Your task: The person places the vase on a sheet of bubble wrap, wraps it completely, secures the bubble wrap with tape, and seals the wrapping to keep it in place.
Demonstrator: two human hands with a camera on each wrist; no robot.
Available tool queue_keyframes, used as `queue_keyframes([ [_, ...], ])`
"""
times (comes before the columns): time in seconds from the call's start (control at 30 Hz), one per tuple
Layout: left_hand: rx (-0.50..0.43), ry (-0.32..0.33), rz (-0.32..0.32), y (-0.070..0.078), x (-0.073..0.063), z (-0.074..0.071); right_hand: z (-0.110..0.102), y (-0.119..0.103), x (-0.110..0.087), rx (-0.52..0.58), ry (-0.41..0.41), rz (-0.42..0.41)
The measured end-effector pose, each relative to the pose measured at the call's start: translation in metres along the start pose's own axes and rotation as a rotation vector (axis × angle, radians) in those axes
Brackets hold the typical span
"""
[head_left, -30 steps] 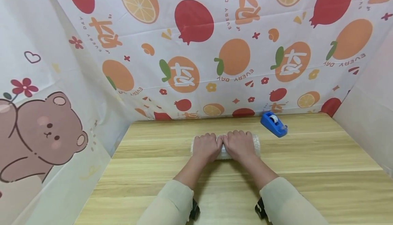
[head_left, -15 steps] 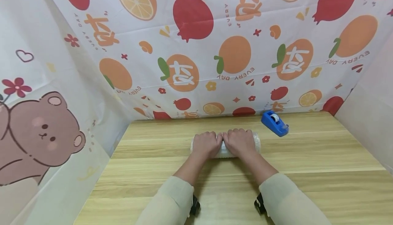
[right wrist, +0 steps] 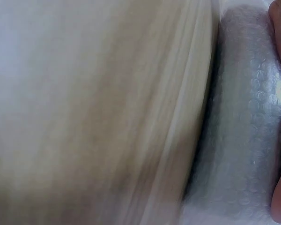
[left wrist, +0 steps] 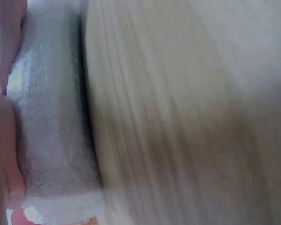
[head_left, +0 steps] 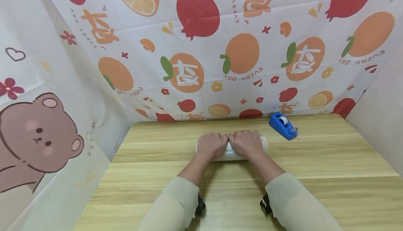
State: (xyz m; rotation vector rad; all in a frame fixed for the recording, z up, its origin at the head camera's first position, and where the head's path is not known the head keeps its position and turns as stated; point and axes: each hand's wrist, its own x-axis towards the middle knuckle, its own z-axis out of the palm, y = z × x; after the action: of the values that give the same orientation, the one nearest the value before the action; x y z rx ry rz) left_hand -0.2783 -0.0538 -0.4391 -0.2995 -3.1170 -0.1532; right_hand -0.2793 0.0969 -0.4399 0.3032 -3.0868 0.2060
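Note:
A roll of clear bubble wrap lies crosswise on the wooden table, its two ends showing past the hands. My left hand grips it from above on the left half, fingers curled over the far side. On the right half my right hand grips it the same way, and the two thumbs meet near the middle. Both wrist views show the curved bubbled side of the bubble wrap close up, with parts of the hands at the frame's edge. Whatever is inside the roll is hidden.
A blue tape dispenser with a roll of tape stands at the back right of the table. Behind the table hangs a fruit-print curtain. A curtain with a bear print hangs along the left side.
The head view has tilted slightly. Both hands keep their grip, and the bubble wrap roll has shifted very slightly toward the back of the table.

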Motion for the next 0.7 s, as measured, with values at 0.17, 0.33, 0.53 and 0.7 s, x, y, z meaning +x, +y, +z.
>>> queue_keyframes([
  [0.17,-0.029,-0.017,-0.004,-0.002,0.005,-0.002,-0.001,0.002,0.007,0.025,-0.038,0.011],
  [0.33,-0.046,-0.049,-0.014,-0.003,0.009,-0.001,-0.003,0.003,0.011,0.039,-0.08,0.017],
  [0.53,-0.069,-0.083,-0.021,-0.005,0.016,-0.001,-0.006,0.004,0.017,0.059,-0.123,0.015],
  [0.7,-0.093,-0.114,-0.024,-0.005,0.02,-0.005,-0.007,0.005,0.022,0.074,-0.165,0.022],
])
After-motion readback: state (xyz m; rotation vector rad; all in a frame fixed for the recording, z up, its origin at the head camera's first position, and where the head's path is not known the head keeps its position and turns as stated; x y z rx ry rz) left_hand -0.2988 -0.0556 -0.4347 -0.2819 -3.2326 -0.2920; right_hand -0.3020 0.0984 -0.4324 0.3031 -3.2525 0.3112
